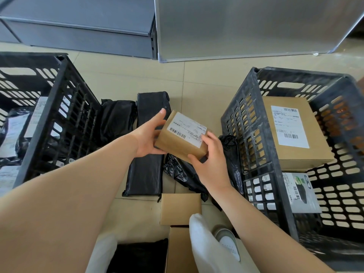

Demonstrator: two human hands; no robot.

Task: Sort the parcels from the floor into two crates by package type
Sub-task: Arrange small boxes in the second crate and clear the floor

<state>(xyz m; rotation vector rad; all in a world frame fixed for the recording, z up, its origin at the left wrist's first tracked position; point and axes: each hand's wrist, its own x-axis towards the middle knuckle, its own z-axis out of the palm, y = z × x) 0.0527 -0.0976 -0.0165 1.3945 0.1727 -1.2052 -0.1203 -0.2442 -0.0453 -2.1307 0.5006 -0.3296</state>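
Between the two crates, above the floor's black bags (145, 154), both hands grasp a small cardboard box (182, 138): left hand (149, 134) at its left end, right hand (210, 164) at its near corner.

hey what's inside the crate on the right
The right crate holds a large labelled cardboard box and a smaller printed package nearer the person. Anything under them is hidden.

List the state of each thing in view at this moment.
Small cardboard box: held in both hands, above the floor.
Left hand: grip shut on it.
Right hand: grip shut on it.
Left crate: holds black bags.
Right crate: holds boxes.
Long black bag: on the floor, unsorted.
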